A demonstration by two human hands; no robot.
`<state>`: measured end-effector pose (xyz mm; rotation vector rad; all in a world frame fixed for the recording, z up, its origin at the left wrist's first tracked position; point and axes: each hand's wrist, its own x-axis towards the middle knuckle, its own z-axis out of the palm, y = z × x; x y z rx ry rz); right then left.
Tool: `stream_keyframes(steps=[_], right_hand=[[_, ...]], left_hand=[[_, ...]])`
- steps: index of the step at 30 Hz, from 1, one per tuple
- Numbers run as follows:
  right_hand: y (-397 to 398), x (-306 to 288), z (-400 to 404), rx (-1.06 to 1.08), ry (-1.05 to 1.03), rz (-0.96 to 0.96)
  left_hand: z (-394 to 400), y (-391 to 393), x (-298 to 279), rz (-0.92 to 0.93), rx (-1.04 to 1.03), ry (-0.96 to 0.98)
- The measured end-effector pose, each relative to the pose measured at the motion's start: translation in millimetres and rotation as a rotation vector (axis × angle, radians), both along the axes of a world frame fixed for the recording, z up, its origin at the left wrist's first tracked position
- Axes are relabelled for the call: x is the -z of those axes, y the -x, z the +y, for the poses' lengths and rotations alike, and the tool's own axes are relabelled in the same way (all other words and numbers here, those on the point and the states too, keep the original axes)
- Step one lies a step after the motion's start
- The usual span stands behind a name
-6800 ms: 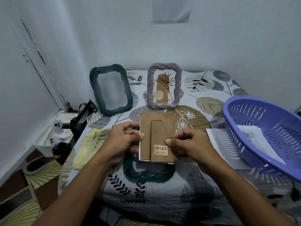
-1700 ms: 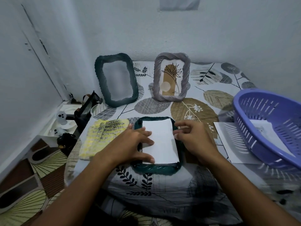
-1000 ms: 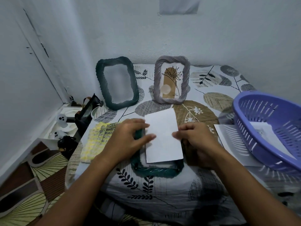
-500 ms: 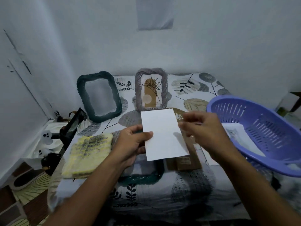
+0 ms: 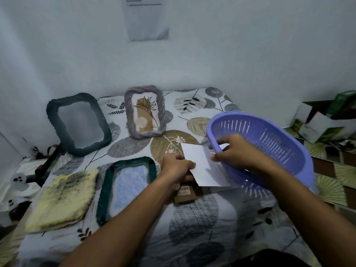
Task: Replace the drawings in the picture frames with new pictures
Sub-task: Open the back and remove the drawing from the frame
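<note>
A dark green picture frame (image 5: 126,162) lies flat on the patterned table with nothing on its glass. My left hand (image 5: 176,166) pinches the left edge of a white sheet of paper (image 5: 200,166), held above the brown cardboard backing (image 5: 185,193). My right hand (image 5: 234,153) reaches over the near rim of the purple basket (image 5: 269,143), fingers curled by the sheet's right edge; its grip is hidden. Another white paper (image 5: 224,146) shows inside the basket.
A second dark green frame (image 5: 77,124) and a grey frame with a plant drawing (image 5: 144,114) lean at the back wall. A yellow cloth (image 5: 63,197) lies at the left. A black tool (image 5: 47,162) sits off the table's left edge. Boxes (image 5: 317,120) stand at the right.
The white sheet was lifted off the flat green frame and carried right toward the basket. My right hand moved over the basket rim, and the view swung right.
</note>
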<state>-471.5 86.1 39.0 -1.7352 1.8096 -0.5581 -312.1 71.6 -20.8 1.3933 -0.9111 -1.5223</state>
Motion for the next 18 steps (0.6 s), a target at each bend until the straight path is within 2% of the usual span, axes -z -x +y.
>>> stream_keyframes(steps=[10, 18], right_hand=[[9, -12, -5, 0.065, 0.048, -0.016], [8, -5, -7, 0.063, 0.047, -0.070]], left_hand=[[-15, 36, 13, -0.112, 0.020, 0.031], [-20, 56, 14, -0.274, 0.047, 0.058]])
